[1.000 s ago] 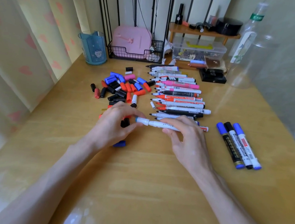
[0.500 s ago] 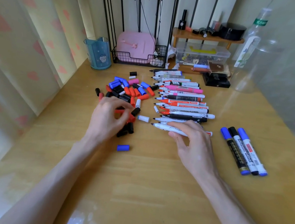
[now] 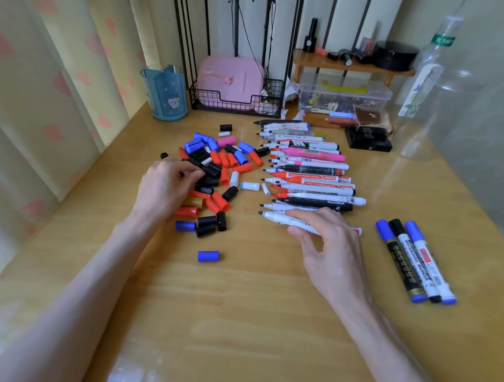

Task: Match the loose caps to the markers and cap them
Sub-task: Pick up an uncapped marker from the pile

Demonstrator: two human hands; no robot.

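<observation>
Table [image 3: 261,317]: wooden, bears everything.
Marker row [image 3: 308,178]: uncapped markers side by side, tips pointing left.
Cap pile [image 3: 218,168]: red, black and blue caps, left of the row.
Right hand [image 3: 328,250]: fingers and thumb clasp white marker [image 3: 273,216] at the row's near end.
Left hand [image 3: 166,187]: fingers curled into the pile; grip cannot be told.
Capped markers [image 3: 415,259]: three, well right.
White cap [image 3: 250,186]: between pile and row.
</observation>
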